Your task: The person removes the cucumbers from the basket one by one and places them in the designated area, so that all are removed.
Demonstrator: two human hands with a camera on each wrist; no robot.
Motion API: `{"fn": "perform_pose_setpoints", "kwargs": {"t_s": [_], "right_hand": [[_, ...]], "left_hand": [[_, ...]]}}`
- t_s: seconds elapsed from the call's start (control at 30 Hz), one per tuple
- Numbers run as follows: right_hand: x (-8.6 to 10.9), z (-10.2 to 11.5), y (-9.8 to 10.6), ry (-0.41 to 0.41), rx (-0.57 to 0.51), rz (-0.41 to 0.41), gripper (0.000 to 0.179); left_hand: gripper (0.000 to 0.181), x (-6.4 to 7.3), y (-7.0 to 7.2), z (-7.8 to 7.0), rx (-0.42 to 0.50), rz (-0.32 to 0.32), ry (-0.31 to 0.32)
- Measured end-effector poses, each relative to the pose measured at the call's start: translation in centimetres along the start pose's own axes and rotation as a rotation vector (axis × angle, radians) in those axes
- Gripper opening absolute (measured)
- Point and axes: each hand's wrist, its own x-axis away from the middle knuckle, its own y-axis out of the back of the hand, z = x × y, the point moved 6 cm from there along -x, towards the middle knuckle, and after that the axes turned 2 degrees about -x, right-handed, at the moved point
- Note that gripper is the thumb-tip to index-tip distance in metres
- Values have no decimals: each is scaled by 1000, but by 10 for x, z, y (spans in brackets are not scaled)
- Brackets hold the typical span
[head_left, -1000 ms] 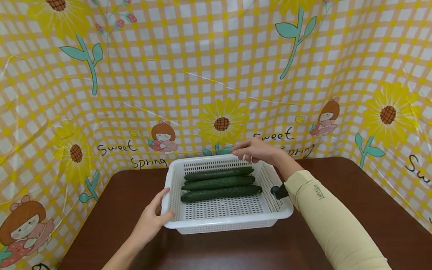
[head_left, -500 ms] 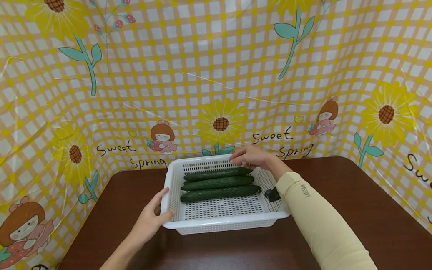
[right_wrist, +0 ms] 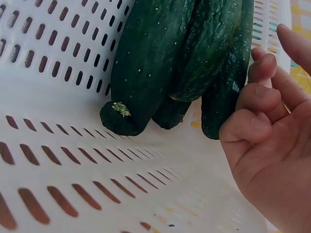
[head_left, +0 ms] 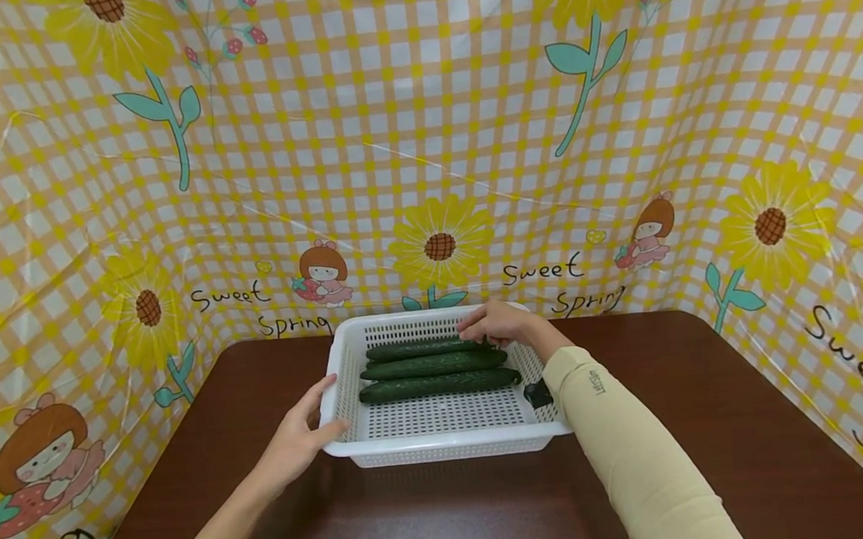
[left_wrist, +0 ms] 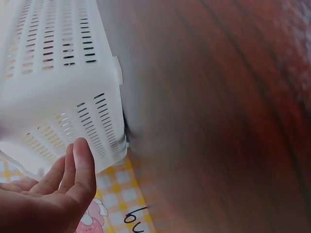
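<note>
The sleeves are pale yellow fabric; the right sleeve crosses the near right part of the table, a dark reddish-brown surface with a wood-grain pattern. A black wrist unit is mounted at the right wrist, in front of the right wall of the basket.

The basket is 1 rectangular white container, apparently plastic, with slotted walls, a slotted floor and a smooth, broad rim. It stands on the table. The left hand grips its left side: thumb over the rim, fingers along the outer wall.

The basket contains 3 visible cucumbers, laid side by side and running left to right, in the middle and far part of the floor. Each is long, dark green and tapered, with bumpy, lightly speckled skin. The near cucumber and the middle cucumber lie nearer the person than the right hand.

The far cucumber is directly at the right hand, which covers its right end. Several fingers are bent inward beside its skin; whether they pinch it cannot be determined.

Beyond the table hangs a creased sheet, yellow-and-tan checked, printed with sunflowers and lettering.
</note>
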Motion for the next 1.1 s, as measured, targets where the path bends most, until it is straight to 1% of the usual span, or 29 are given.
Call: {"fn": "perform_pose_setpoints", "kwargs": {"t_s": [0.27,0.6,0.93,1.1], "right_hand": [[-3,-3,-2,-8,42,11,32],[-4,-3,-1,-19,39,41,33],[-5,-7,-4,-18,47,-3,32],[-6,-7,-3,-8,64,-16,30]], "left_hand": [[72,1,2,0,-23,10,10],[71,0,1,5,-15,-5,20],[72,1,-1,6,-2,3,43],[72,1,-1,4,6,3,54]]}}
